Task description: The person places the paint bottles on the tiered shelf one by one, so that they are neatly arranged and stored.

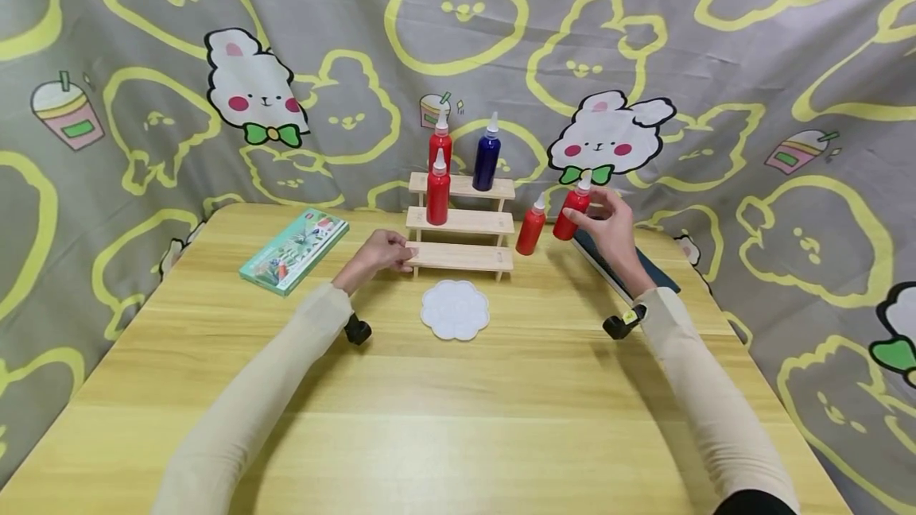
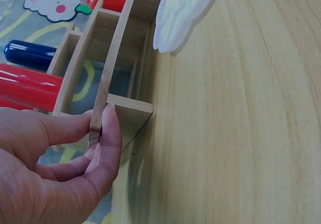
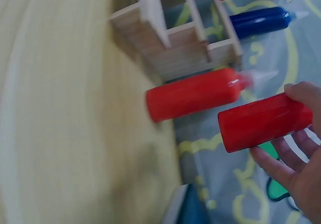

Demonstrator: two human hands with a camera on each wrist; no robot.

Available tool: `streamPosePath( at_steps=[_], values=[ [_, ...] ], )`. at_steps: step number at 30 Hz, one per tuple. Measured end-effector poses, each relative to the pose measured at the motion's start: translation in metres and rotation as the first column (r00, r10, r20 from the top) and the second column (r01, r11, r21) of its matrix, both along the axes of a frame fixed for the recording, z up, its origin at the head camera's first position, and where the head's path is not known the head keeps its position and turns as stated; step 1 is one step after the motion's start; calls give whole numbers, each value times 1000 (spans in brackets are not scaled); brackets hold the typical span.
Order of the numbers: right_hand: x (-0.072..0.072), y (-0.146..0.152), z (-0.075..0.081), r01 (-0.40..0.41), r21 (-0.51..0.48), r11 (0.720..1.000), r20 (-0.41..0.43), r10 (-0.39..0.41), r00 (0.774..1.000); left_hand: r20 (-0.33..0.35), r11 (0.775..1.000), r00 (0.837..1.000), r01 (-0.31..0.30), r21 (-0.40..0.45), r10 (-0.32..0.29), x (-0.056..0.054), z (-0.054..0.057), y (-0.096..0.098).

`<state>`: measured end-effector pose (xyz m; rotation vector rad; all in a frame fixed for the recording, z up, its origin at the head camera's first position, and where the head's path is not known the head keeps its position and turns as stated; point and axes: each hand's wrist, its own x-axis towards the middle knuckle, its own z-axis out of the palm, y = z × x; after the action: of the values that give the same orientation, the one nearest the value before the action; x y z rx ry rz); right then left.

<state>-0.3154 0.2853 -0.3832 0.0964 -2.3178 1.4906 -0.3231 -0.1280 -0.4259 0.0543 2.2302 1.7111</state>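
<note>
My left hand [image 1: 386, 251] pinches the left end of the lowest step of a three-tier wooden stand [image 1: 461, 257], thumb above and fingers beneath in the left wrist view. My right hand [image 1: 614, 230] grips a red squeeze bottle [image 3: 266, 121] with a white nozzle, held upright above the table. Just left of it, a second red bottle [image 1: 531, 230] stands on the table beside the stand. On the stand, one red bottle [image 1: 438, 195] is on the middle step, while another red bottle [image 1: 440, 141] and a blue bottle [image 1: 487, 157] occupy the top step.
A white cloud-shaped mat [image 1: 455, 310] lies in front of the stand. To the left is a flat green illustrated box [image 1: 295, 251]. A dark teal flat object [image 1: 654, 269] lies under the right forearm. A patterned grey curtain [image 1: 343, 14] hangs behind the table [image 1: 444, 420].
</note>
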Motion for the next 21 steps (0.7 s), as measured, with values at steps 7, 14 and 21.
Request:
streamPosePath(
  at_steps=[7, 14, 21],
  values=[
    [5, -9, 26, -56, -30, 998, -37, 55, 998, -6, 1000, 1000, 5, -15, -5, 0, 2, 0],
    [3, -23, 35, -116, -72, 991, -10, 115, 993, -21, 997, 1000, 8, -74, -9, -2, 5, 5],
    [-7, -47, 40, -223, -80, 971, -8, 223, 975, -29, 995, 1000, -8, -99, 5, 2, 3, 4]
  ],
)
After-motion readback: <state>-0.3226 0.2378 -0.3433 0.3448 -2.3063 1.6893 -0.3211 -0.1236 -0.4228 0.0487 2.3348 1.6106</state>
